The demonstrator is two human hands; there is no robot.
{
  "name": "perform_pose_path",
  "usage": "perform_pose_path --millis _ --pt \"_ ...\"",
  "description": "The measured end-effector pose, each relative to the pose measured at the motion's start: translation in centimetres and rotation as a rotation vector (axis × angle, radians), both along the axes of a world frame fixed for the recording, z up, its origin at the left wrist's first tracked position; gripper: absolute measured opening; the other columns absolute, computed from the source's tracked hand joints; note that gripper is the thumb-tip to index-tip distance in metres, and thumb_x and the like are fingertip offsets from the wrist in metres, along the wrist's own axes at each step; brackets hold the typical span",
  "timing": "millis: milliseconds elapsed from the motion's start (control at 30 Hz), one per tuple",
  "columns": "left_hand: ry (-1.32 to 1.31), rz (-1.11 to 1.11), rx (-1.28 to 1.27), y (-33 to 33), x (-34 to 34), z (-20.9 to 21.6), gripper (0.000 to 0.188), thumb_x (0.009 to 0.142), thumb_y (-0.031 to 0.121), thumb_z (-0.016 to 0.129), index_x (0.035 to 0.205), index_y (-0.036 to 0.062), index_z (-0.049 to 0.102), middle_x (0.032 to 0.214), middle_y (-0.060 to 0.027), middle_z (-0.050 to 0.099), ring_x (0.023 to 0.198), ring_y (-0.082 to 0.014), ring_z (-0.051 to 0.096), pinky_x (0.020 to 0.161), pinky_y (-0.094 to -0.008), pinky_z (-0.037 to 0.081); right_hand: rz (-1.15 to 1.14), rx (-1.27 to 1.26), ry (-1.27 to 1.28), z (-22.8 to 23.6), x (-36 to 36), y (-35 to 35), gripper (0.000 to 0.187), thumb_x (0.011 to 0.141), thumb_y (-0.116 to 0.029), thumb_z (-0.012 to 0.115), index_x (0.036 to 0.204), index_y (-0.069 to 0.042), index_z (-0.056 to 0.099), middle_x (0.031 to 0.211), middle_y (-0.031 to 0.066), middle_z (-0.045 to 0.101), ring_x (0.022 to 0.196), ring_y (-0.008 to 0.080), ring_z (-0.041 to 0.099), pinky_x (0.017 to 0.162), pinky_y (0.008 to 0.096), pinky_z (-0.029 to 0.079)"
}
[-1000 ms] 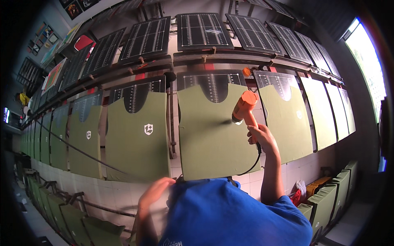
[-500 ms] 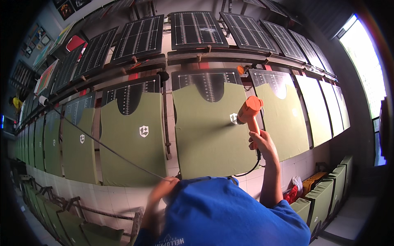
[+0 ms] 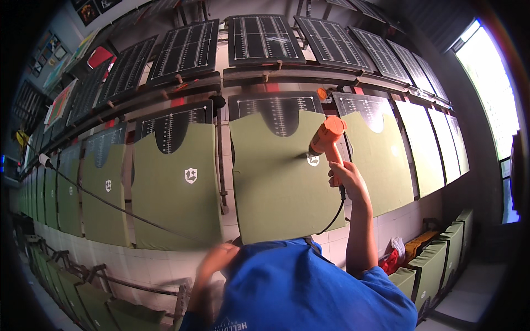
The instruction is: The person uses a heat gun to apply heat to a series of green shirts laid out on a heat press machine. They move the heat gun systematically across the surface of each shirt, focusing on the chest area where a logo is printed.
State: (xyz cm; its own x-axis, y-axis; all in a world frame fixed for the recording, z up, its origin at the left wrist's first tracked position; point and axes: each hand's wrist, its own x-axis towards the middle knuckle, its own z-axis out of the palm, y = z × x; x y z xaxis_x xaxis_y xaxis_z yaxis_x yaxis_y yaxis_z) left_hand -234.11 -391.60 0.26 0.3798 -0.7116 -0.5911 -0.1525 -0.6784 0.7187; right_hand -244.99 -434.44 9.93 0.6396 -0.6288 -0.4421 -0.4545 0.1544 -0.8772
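Forearms (image 3: 361,234) bent, the person has the left hand (image 3: 222,257) blurred beside the blue shirt (image 3: 314,284), its grip unclear; the raised right hand (image 3: 349,179) wraps around an orange heat gun (image 3: 330,132), angled over the green shirt's (image 3: 276,193) white badge (image 3: 313,160).

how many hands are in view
2: left hand, blurred, beside the blue shirt; right hand around the orange blower. Others may be hidden farther back.
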Motion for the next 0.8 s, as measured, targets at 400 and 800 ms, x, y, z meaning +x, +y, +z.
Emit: perform_pose_path --millis 400,800 --pt "0.035 -0.220 -0.111 -10.9 -3.9 2.8 0.032 0.095 0.028 0.055 0.109 0.0025 0.068 0.109 -0.0158 0.068 0.100 -0.0299 0.064 0.089 -0.0351 0.048 0.015 0.120 -0.015 0.6 -7.0 -4.7 0.032 0.091 -0.029 0.061 0.100 0.001 0.058 0.081 0.0038 0.060 0.063 0.0107 0.058 0.059 0.0259 0.048" --pt "0.180 -0.366 0.033 -30.7 -16.4 1.2 0.045 0.099 0.040 0.048 0.118 0.0022 0.064 0.118 -0.0152 0.066 0.112 -0.0276 0.061 0.098 -0.0335 0.045 -0.242 0.049 -0.063 -0.2 -26.9 -29.0 0.027 0.091 -0.027 0.061 0.094 -0.001 0.055 0.075 0.0041 0.057 0.058 0.0113 0.058 0.054 0.0257 0.049"
